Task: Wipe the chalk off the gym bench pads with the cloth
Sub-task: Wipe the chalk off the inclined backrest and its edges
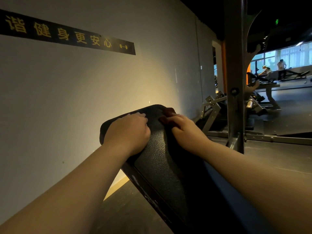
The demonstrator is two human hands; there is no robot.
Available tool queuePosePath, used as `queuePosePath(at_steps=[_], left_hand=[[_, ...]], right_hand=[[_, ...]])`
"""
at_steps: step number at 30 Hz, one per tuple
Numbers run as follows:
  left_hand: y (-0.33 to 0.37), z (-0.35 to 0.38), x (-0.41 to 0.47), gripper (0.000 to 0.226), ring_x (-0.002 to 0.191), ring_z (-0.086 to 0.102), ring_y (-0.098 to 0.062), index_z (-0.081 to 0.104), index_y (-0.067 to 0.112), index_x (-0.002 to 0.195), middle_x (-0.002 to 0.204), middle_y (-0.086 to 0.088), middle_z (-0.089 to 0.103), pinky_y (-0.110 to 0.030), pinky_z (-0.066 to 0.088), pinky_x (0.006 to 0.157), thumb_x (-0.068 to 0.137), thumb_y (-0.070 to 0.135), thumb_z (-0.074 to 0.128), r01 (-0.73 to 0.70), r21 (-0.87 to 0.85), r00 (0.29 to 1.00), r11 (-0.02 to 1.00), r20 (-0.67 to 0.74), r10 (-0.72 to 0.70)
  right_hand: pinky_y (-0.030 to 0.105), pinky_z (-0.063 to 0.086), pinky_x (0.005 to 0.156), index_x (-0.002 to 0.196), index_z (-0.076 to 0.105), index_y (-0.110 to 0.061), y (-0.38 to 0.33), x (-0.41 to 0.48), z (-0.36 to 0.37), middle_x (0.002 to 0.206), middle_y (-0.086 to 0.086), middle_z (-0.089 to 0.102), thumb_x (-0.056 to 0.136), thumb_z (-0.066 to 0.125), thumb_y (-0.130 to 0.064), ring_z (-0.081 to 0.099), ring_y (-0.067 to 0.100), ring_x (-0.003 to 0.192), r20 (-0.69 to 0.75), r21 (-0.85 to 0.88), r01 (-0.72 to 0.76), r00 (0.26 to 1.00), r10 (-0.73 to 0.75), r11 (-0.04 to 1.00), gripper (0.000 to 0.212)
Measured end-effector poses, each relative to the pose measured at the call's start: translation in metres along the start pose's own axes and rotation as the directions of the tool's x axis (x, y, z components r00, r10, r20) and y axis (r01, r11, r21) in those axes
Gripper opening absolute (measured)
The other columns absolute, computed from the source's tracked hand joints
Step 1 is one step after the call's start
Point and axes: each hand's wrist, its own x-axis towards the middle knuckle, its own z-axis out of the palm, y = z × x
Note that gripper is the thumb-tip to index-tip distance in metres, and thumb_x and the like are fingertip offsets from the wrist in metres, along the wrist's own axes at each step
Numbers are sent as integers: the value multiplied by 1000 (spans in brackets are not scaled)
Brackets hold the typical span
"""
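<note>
A black textured bench pad [162, 159] slopes up from the lower right to its rounded top end in the middle of the head view. My left hand [130, 130] lies on the top left of the pad with its fingers curled over the upper edge. My right hand [184, 127] presses a small dark red cloth [168, 114] against the top right corner of the pad; most of the cloth is hidden under the fingers. No chalk marks show in the dim light.
A grey wall with a black banner [67, 33] stands close behind the pad. A steel rack upright [234, 81] rises just right of my right hand. Other benches [263, 85] and two people [274, 69] are far off at the right.
</note>
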Motion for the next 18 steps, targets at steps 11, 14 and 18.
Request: queuePosePath(at_steps=[11, 14, 18], left_hand=[[2, 0, -7, 44, 141, 38, -17, 56, 19, 141, 156, 4, 40, -32, 31, 113, 103, 29, 37, 73, -37, 994, 997, -79, -76], [2, 0, -8, 42, 136, 44, -17, 59, 19, 136, 151, 5, 47, -32, 36, 108, 102, 27, 37, 92, -44, 991, 995, -95, -96], [1, 1, -8, 41, 130, 50, -18, 61, 20, 134, 144, 5, 54, -33, 42, 102, 101, 27, 38, 105, -65, 985, 992, -131, -113]], right_hand=[[41, 44, 108, 140, 52, -16, 14, 28, -4, 142, 12, 49, 101, 40, -15, 52, 25, 121, 33, -65, -110, 993, 112, 992, 40], [33, 31, 115, 142, 52, -18, -5, 25, 9, 154, 4, 40, 100, 41, -12, 40, 20, 139, 39, -37, -7, 999, 8, 999, 44], [25, 23, 116, 144, 51, -26, -14, 8, 12, 157, -5, 37, 101, 43, -10, 32, 11, 144, 110, -14, 201, 974, -198, 980, 46]])
